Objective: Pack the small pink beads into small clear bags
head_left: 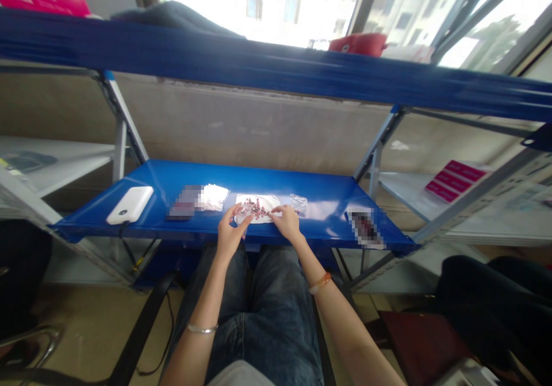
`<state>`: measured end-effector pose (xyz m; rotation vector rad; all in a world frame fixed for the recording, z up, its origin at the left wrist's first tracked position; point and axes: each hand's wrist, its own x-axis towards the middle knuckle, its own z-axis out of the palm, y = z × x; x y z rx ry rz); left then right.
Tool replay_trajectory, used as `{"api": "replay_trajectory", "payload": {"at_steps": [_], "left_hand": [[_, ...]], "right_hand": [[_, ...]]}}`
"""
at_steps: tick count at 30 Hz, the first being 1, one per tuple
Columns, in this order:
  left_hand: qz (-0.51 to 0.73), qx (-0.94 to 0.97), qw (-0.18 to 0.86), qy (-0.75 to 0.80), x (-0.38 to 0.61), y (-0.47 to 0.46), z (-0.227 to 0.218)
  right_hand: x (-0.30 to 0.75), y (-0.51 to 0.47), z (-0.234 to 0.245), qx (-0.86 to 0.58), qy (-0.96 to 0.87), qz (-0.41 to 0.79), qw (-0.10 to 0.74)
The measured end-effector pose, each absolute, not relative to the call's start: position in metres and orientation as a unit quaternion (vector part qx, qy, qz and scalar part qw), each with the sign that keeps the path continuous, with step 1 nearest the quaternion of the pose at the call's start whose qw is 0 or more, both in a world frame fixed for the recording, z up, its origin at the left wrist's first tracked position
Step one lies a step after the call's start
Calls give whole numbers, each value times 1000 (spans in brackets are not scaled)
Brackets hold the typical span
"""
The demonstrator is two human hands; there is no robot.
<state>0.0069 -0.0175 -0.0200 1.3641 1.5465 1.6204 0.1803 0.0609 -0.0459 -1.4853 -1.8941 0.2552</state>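
1. At the front edge of the blue shelf [172, 176], straight ahead of the seated person, lies a white sheet [276, 202] with a loose heap of small reddish pieces [255, 206] on it.
2. The left hand [230, 233] reaches in from the near side, thumb and forefinger stretched towards the heap and the fingertips at the sheet's near left edge. Whether they pinch a piece is too small to tell.
3. The right hand [287, 222] rests at the sheet's right edge, fingers curled down, their tips touching the sheet or just above it. I cannot tell whether it grips anything.
4. A silver bangle [202, 329] sits on the left wrist and an orange bracelet [319, 283] on the right; both forearms pass over the person's jeans [263, 311].
5. Just right of the sheet, beyond the right hand, lies a clear bag [299, 203].
6. Left of the sheet, and apart from it, is a stack of white packets [213, 196].
7. Farther left on the same shelf lies a white power bank [129, 205], flat, near the front edge.
8. Overhead runs the blue beam [259, 64] of the rack's upper level, with a red pouch [357, 44] on top of it in front of the window.
9. On the grey shelf to the right, pink cards [457, 180] lie flat, well apart from the hands.
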Motion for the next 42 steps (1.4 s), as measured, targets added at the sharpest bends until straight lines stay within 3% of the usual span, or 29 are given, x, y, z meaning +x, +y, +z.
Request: {"api": "replay_trajectory", "payload": {"at_steps": [5,10,16,26,36,42], "left_hand": [[598,502,258,568,9,-18,-19],[600,516,249,559,11,-19,-20],[587,558,206,549,15,-16,-26],[595,566,186,539,18,-15,-27],[603,517,244,556,12,-18,-17],[602,490,281,564,12,-22,-7]], "right_hand": [[180,61,-59,-584,-728,89,347],[178,61,-53,-556,-714,77,419],[167,43,-15,-443,-717,188,504],[159,20,10,-395,-763,219,462],[309,29,-13,-599,-691,22,404],[413,9,-41,-711,-588,11,385]]}}
